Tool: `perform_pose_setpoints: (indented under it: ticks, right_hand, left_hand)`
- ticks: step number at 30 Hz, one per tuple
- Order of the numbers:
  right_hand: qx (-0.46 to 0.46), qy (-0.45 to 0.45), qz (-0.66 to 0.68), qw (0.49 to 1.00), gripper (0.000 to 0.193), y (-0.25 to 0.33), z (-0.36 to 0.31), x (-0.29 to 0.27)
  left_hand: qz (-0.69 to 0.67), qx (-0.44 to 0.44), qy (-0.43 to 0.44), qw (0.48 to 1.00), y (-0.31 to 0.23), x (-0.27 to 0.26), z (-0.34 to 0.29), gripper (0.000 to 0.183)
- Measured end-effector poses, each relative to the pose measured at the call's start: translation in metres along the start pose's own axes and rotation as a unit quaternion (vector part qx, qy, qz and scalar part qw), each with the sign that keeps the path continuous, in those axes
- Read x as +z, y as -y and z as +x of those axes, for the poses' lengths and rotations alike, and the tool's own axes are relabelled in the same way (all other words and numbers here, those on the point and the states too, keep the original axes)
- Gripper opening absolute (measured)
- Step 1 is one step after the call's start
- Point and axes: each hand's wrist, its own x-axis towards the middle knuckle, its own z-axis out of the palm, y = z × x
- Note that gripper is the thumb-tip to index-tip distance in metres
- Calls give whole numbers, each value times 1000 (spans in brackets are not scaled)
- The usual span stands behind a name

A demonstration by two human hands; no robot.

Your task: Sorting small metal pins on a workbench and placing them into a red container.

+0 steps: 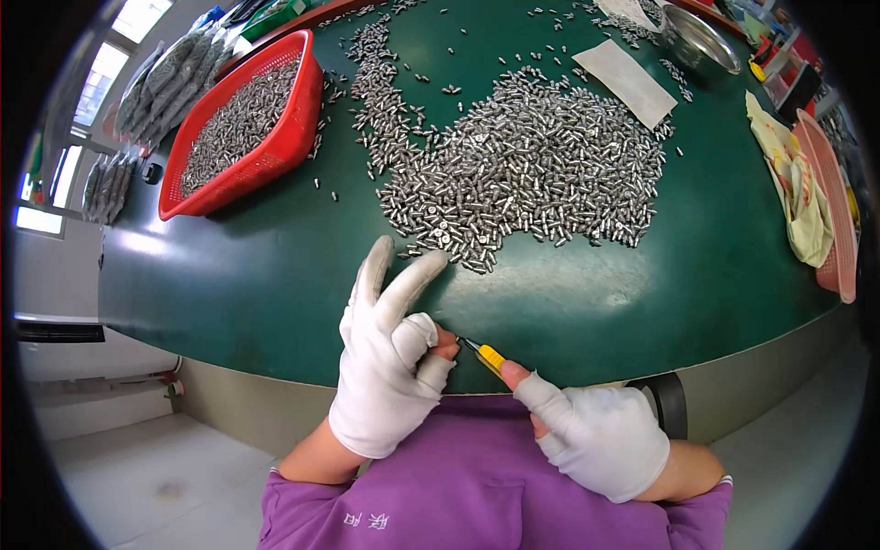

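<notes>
My left hand (390, 353), in a white glove with bare thumb and fingertip, pinches at the near edge of the green table. Its other two fingers stretch out toward the pile. Whatever sits in that pinch is too small and hidden to name. In my right hand (600, 426), also gloved in white with bare fingertips, lies a slim yellow-handled tool (491, 356) with a narrow metal tip. That tip points left and meets the left fingertips. Beyond the left fingers spreads a large pile of small silvery metal parts (522, 165), pointed at one end.
A red plastic basket (298, 115) full of similar parts stands on the left. Bagged parts (174, 82) lie behind it. Pale card (628, 82) and a metal bowl (701, 41) are at the far right. A pink basket (830, 206) with yellowish cloth (793, 179) sits at the right edge.
</notes>
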Motion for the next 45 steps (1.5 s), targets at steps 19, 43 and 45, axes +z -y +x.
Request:
perform_pose_setpoints:
  ticks: [19, 43, 45]
  right_hand:
    - [325, -243, -224, 886, 54, -127, -31, -38]
    - [-101, -115, -115, 981, 21, -81, 111, -27]
    - [-125, -168, -69, 975, 10, -83, 111, -27]
  left_hand:
    - [-342, -138, -87, 925, -1, -1, -13, 16]
    - [-581, -232, -40, 779, -15, 8, 14, 9]
    - [-615, -217, -33, 757, -12, 11, 15, 14]
